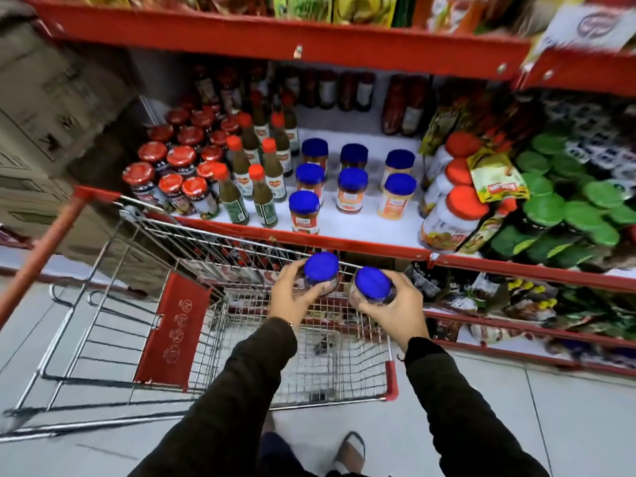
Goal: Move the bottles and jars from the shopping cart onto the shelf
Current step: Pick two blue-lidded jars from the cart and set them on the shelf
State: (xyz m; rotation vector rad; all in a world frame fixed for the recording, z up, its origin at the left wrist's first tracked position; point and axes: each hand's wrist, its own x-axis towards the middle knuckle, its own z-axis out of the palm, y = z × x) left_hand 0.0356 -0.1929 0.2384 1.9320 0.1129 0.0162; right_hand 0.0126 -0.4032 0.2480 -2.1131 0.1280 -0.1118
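Above the shopping cart, the left hand and right hand each grasp a blue-lidded jar. Seven matching jars already stand on the shelf; the cart basket looks nearly empty

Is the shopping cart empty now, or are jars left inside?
Nearly empty, it seems: only bare wire shows in the cart, though arms hide part. Each hand holds one blue-lidded jar, left and right.

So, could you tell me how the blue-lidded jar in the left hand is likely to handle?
The left hand wraps the jar, so it probably feels rigid. It looks full, so likely weighty. Its round body could roll if laid down.
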